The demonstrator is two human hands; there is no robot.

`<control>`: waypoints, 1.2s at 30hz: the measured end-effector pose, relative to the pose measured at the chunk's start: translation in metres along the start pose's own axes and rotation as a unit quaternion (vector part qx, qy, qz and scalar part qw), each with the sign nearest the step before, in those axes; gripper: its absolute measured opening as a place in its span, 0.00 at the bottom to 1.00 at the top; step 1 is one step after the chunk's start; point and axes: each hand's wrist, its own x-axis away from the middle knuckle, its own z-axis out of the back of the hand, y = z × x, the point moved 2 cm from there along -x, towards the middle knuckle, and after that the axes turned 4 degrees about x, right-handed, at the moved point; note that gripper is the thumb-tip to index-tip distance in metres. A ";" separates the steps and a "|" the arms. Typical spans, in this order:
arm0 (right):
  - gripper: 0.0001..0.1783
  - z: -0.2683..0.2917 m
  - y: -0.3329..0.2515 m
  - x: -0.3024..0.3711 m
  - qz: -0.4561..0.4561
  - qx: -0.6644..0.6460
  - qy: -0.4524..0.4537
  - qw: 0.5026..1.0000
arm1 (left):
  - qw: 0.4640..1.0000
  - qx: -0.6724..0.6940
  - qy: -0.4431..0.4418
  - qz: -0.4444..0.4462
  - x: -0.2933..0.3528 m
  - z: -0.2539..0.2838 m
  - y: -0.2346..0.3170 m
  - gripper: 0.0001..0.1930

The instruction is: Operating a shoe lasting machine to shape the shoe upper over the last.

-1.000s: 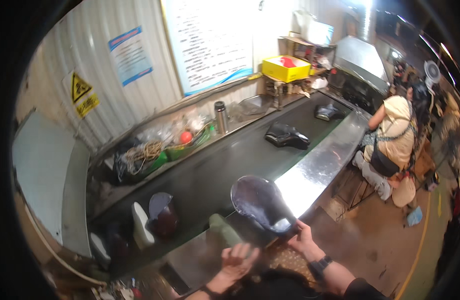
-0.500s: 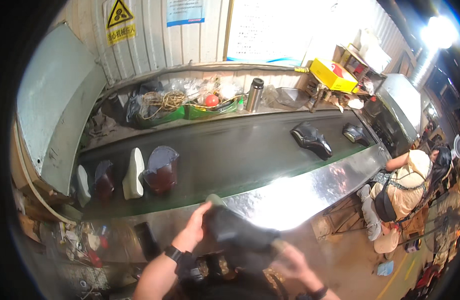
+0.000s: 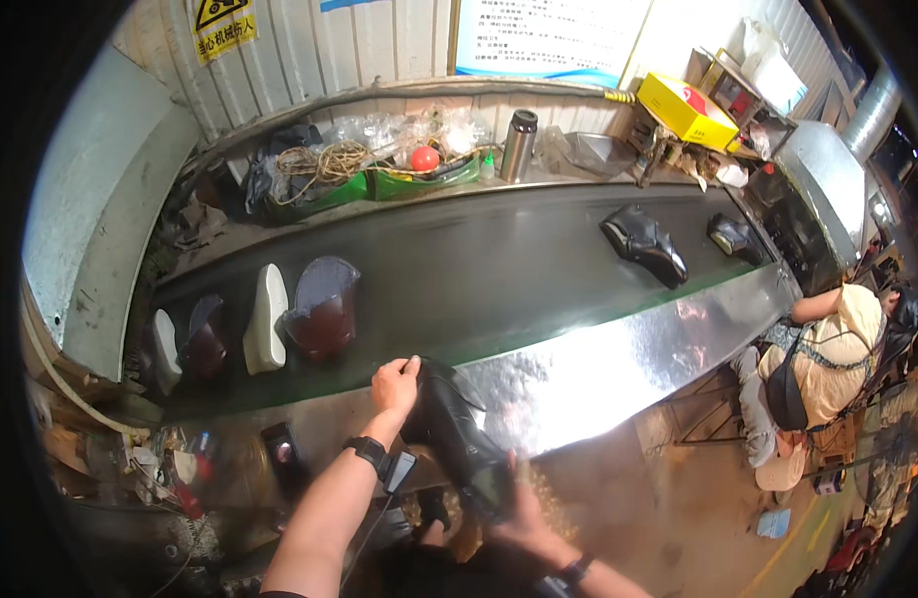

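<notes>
Both my hands hold a black leather boot over the near metal edge of the conveyor. My left hand grips its upper end, fingers closed at the rim. At the lower end my right hand holds it, the fingers partly hidden by the boot. On the dark belt to the left lie a cream sole and a dark red rounded piece with a greyish top. A smaller pale sole and dark red piece lie farther left. Black shoes sit at the far right.
Behind the belt are green-edged bags with cord, a red ball and a steel flask. A yellow box stands back right. Another person sits at right. A dark flat object lies near my left arm.
The boot has swung from nearly level to a steeper slant, its right end moving down and left. My right hand has moved left with it; the left hand still grips the upper end.
</notes>
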 end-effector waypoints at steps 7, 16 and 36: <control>0.44 0.041 0.021 0.016 0.089 -0.007 -0.108 0.990 | 0.939 0.189 -0.136 0.252 0.029 0.032 -0.031 0.25; 0.49 0.020 0.050 0.017 0.020 -0.086 -0.265 0.960 | 0.982 -0.077 -0.042 0.169 0.054 0.014 0.023 0.33; 0.47 -0.060 -0.144 -0.086 -0.221 -0.227 -0.517 0.795 | 0.911 0.304 0.274 0.042 0.238 0.282 0.023 0.20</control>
